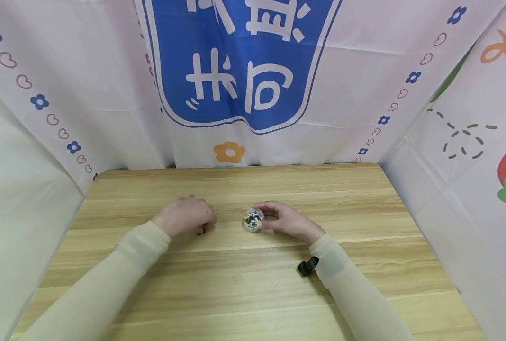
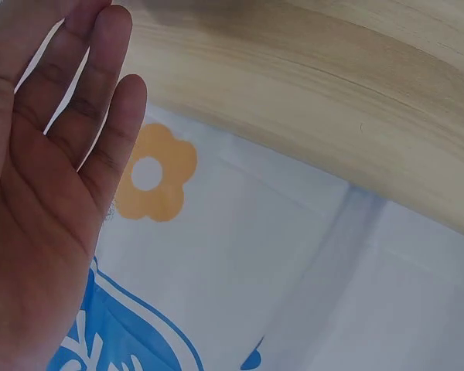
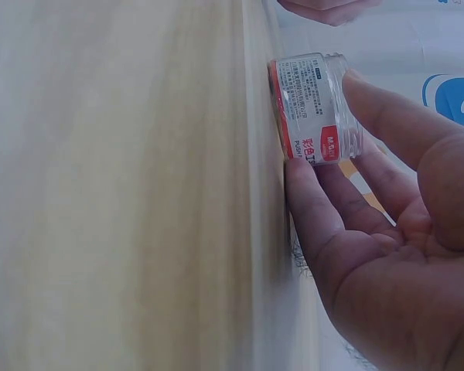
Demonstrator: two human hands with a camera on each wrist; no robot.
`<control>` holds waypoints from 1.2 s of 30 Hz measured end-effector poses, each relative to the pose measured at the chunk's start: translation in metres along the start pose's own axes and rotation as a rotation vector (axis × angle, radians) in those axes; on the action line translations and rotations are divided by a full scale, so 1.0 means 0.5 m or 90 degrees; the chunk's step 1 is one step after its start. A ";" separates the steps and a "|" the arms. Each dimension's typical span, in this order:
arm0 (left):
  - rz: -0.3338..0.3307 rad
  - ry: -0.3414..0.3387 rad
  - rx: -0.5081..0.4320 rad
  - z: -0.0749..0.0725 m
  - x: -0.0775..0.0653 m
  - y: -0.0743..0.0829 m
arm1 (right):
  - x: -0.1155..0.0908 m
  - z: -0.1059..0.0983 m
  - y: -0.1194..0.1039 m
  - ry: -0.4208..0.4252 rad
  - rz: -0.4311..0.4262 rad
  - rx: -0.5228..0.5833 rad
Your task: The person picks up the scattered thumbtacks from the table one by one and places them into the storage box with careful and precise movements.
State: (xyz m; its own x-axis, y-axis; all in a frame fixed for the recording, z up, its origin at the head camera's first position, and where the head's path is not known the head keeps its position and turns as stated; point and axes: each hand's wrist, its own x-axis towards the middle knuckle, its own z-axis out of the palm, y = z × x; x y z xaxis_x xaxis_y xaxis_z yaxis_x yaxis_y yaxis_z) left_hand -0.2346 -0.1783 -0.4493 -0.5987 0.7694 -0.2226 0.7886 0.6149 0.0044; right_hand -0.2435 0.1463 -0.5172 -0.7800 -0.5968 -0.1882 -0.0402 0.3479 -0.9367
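My right hand [image 1: 284, 221] holds a small clear jar [image 1: 253, 226] upright on the wooden table, thumb and fingers around its side. The jar is uncapped and contains several multicoloured push pins [image 1: 253, 219]. In the right wrist view, its white and red label [image 3: 309, 108] and threaded rim show, with fingers [image 3: 313, 205] against it. To the left of the jar, my left hand [image 1: 186, 217] is low over the table, pinching a small dark push pin [image 1: 201, 232] at the fingertips. The left wrist view shows the palm and fingers [image 2: 112, 50], but the pinching tips are out of frame.
The wood-grain table [image 1: 236, 293] extends in front and to both sides. A white cloth with a blue emblem [image 1: 240, 71] hangs behind its far edge. A black strap piece [image 1: 308, 266] sits by the right sleeve. Pale sheets border both sides.
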 end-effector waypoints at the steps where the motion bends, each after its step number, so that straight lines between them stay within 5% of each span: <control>1: 0.003 0.001 0.003 0.001 0.000 0.001 | 0.000 0.000 0.000 0.000 0.000 -0.001; 22: 0.003 0.005 -0.030 0.002 0.012 0.005 | 0.004 0.000 0.005 0.000 -0.005 0.001; 36: -0.011 0.076 -0.039 -0.020 0.045 0.016 | 0.000 0.000 0.001 -0.001 -0.012 0.007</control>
State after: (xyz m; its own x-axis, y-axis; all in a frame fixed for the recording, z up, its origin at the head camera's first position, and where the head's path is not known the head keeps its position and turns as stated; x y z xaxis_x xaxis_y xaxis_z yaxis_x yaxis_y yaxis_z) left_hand -0.2433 -0.1544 -0.4444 -0.6273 0.7716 -0.1055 0.7703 0.6347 0.0622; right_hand -0.2436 0.1462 -0.5175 -0.7782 -0.6041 -0.1715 -0.0477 0.3293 -0.9430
